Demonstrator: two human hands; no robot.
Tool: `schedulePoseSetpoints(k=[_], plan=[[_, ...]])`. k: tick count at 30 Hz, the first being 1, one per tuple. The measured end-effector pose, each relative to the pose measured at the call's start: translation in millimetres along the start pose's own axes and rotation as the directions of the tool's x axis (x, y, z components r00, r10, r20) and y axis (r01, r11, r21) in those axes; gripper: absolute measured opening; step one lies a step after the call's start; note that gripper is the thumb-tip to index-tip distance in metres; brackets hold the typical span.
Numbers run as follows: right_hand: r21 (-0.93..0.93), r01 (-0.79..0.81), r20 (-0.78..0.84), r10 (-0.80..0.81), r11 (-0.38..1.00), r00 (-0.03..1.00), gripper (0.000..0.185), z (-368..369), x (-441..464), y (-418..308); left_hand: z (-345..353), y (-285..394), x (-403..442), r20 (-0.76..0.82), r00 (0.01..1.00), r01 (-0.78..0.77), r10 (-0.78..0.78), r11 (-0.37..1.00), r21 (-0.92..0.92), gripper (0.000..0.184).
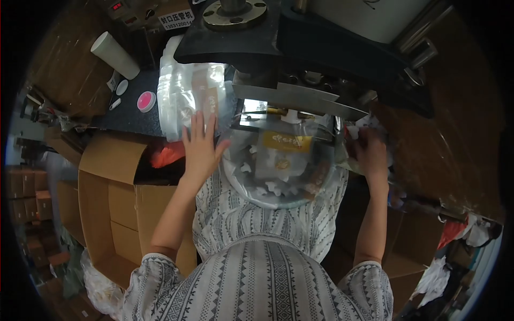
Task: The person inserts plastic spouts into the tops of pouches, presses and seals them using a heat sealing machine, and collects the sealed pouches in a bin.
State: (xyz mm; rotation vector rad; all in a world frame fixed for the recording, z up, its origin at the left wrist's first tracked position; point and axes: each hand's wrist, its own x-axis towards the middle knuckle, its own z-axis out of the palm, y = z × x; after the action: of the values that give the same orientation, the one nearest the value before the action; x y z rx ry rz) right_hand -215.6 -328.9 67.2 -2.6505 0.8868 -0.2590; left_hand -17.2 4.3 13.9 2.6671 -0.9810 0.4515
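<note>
Patterned clothing: nearest us, across our lap.
Clear round packaging: below the machine, over our lap.
Left grip: spread against the clear plastic stack at the desk's near edge.
Right grip: curled just beside that packaging; we cannot tell whether it pinches anything.

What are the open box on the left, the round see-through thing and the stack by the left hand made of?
Open box: matt cardboard, judging by its brown walls and flaps. Round see-through thing: probably clear, glossy plastic, since light glints on it and white shapes show through. Stack by the left hand: likely shiny plastic, from its bright highlights.
</note>
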Motion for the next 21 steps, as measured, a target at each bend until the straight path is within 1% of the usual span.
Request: schedulePoseSetpoints(k=[1, 2, 3, 5, 6, 8, 9, 11, 12, 13, 14, 15, 16, 17, 18, 19, 20, 21], plan=[[0.184, 0.008, -0.018, -0.005, 0.983, 1.000, 0.023, -3.2, -0.4, -9.9, 3.9, 2.9, -10.2, 0.112, 0.993, -0.034, 0.034, 0.999, -0.001, 0.059], [0.362, 0.020, -0.040, -0.006, 0.932, 0.999, 0.025, -4.4, 0.0, -15.3, 6.0, 2.5, -13.0, 0.030, 0.998, -0.063, 0.062, 0.998, 0.016, 0.060], [0.364, 0.018, -0.043, -0.003, 0.931, 0.999, 0.025, -0.4, 1.8, -12.3, 2.8, 0.8, -9.1, 0.030, 0.997, -0.067, 0.066, 0.998, 0.017, 0.060], [0.173, 0.112, -0.044, -0.105, 0.979, 0.993, 0.023, 9.3, 6.1, -3.0, -10.3, -4.8, 0.7, -0.047, 0.999, -0.003, -0.004, 0.988, -0.153, 0.043], [0.176, 0.123, -0.043, -0.117, 0.977, 0.992, 0.023, 7.1, 6.5, -2.5, -17.7, -5.3, 2.4, -0.051, 0.999, 0.006, -0.014, 0.989, -0.146, 0.043], [0.232, 0.064, -0.081, -0.046, 0.971, 0.996, 0.024, -0.4, -0.4, -6.8, -35.1, -9.1, 2.1, 0.078, 0.991, 0.123, -0.108, 0.968, -0.220, 0.022], [0.239, 0.079, -0.072, -0.064, 0.968, 0.995, 0.024, -9.6, -5.1, -16.8, -43.5, -6.1, -0.7, 0.077, 0.989, 0.140, -0.127, 0.968, -0.208, 0.022], [0.494, 0.074, 0.019, -0.096, 0.866, 0.995, 0.025, -30.5, -17.4, -47.7, -54.3, 12.4, -9.7, -0.064, 0.987, 0.120, -0.145, 0.946, -0.302, 0.011], [0.501, 0.074, 0.027, -0.101, 0.862, 0.995, 0.025, -30.4, -21.2, -66.4, -54.4, 20.5, -12.5, -0.123, 0.987, 0.054, -0.100, 0.943, -0.328, 0.014], [0.551, 0.194, 0.005, -0.236, 0.812, 0.972, 0.024, -29.2, -25.8, -89.0, -57.2, 30.6, -12.9, -0.124, 0.987, 0.054, -0.099, 0.945, -0.323, 0.014], [0.591, 0.309, -0.029, -0.364, 0.745, 0.931, 0.024, -27.5, -29.0, -105.8, -62.5, 42.3, -11.5, -0.141, 0.988, 0.004, -0.058, 0.936, -0.353, 0.013], [0.589, 0.314, -0.036, -0.364, 0.745, 0.931, 0.024, -25.3, -30.2, -116.9, -67.1, 50.1, -10.9, -0.160, 0.987, -0.046, -0.017, 0.923, -0.382, 0.012], [0.518, 0.417, -0.057, -0.456, 0.747, 0.888, 0.024, -23.0, -30.8, -126.1, -70.2, 53.5, -12.1, -0.163, 0.986, -0.051, -0.014, 0.923, -0.382, 0.012], [0.445, 0.510, -0.065, -0.542, 0.736, 0.838, 0.023, -21.8, -31.7, -130.0, -73.3, 56.0, -14.7, -0.084, 0.996, -0.059, 0.026, 0.904, -0.423, 0.011], [0.444, 0.511, -0.070, -0.540, 0.736, 0.839, 0.023, -21.0, -30.6, -129.4, -74.3, 57.9, -15.1, -0.010, 0.998, -0.066, 0.070, 0.884, -0.462, 0.010], [0.496, 0.503, -0.010, -0.574, 0.708, 0.819, 0.024, -19.2, -30.2, -128.2, -72.3, 59.9, -16.2, -0.011, 0.997, -0.070, 0.073, 0.884, -0.462, 0.010], [0.547, 0.490, 0.047, -0.609, 0.679, 0.792, 0.025, -17.3, -29.4, -126.6, -67.6, 62.1, -17.7, 0.057, 0.990, -0.080, 0.130, 0.839, -0.538, 0.008], [0.545, 0.491, 0.047, -0.609, 0.680, 0.792, 0.025, -14.7, -28.3, -123.4, -62.4, 64.3, -19.3, 0.120, 0.974, -0.078, 0.190, 0.788, -0.610, 0.007]])
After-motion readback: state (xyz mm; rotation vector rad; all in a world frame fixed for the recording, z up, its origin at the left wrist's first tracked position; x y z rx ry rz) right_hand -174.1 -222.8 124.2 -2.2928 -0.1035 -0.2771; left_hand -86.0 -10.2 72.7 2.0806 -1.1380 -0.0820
